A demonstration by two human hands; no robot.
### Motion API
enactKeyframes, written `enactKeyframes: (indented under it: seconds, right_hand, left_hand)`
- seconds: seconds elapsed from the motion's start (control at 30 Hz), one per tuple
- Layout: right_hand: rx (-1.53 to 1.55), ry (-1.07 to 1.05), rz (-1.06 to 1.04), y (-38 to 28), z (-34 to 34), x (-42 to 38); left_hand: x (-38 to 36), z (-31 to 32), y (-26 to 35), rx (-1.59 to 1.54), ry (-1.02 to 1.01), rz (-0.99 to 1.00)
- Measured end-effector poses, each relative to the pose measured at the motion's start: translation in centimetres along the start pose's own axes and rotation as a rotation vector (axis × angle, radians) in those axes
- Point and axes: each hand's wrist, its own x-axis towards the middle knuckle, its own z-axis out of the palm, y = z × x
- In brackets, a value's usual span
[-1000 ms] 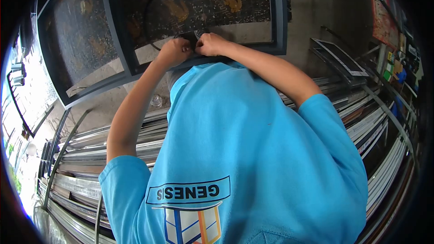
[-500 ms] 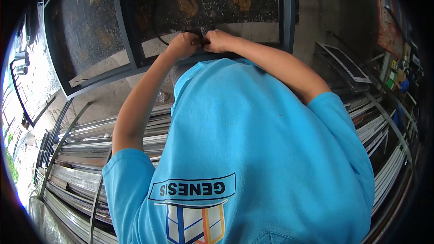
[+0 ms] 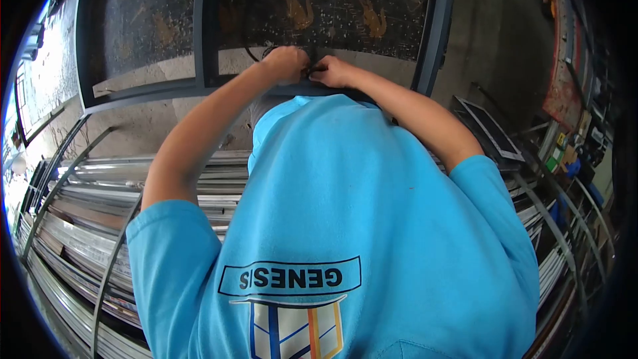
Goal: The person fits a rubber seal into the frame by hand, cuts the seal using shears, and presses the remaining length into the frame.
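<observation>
A thin black rubber cord (image 3: pixel 256 53) loops over the dark patterned glass pane (image 3: pixel 332 6) and runs down to the lower rail of the dark grey metal window frame (image 3: pixel 206 40), where both hands meet. The left hand (image 3: pixel 287 64) is curled into a fist on the cord at the rail, knuckles up. The right hand (image 3: pixel 332 72) lies just beside it, touching it, fingers bent and pinched on the same spot at the edge of the glass; a small dark piece shows between the two hands, too hidden to tell what it is. The pane bears gold bird figures and fine light speckles, and a pale strip runs along its lower edge behind the hands. The frame has an upright bar that divides it into two panes; the hands work at the right-hand one.

Both forearms reach up from a bright blue T-shirt (image 3: pixel 345 226) with a printed badge on its front, which fills the lower middle of the view. Under the frame lies a bare concrete floor (image 3: pixel 153 133). Long silvery aluminium profiles (image 3: pixel 80 226) lie stacked on a rack to the left, with more to the right (image 3: pixel 565 239). A smaller framed panel (image 3: pixel 488 129) leans near the right arm.
</observation>
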Motion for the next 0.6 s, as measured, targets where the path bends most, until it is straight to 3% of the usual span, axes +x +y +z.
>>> enactKeyframes:
  seconds: [0.07,0.13,0.2,0.33,0.53,0.6]
  right_hand:
    - [0.105,-0.194,0.089,0.2,-0.1,1.3]
    - [0.186,-0.161,0.106,0.3,0.0,1.0]
    - [0.364,-0.296,0.218,-0.4,-1.3,1.3]
    - [0.439,-0.374,0.248,-0.8,-1.4,1.5]
    - [0.284,-0.374,0.218,-2.0,-1.7,1.6]
    - [0.124,-0.311,-0.042,-2.1,-1.5,1.6]
  left_hand:
    - [0.4,-0.4,-1.0,-0.201,-0.065,0.019]
    - [0.3,-0.1,-1.2,-0.217,-0.089,0.021]
    - [-0.1,-0.5,-1.1,-0.232,-0.053,0.028]
    - [-0.9,0.6,-2.1,-0.32,0.008,0.04]
    - [-2.6,0.1,-1.4,-0.252,0.08,0.018]
    - [-3.0,-0.1,-0.8,-0.211,0.082,0.023]
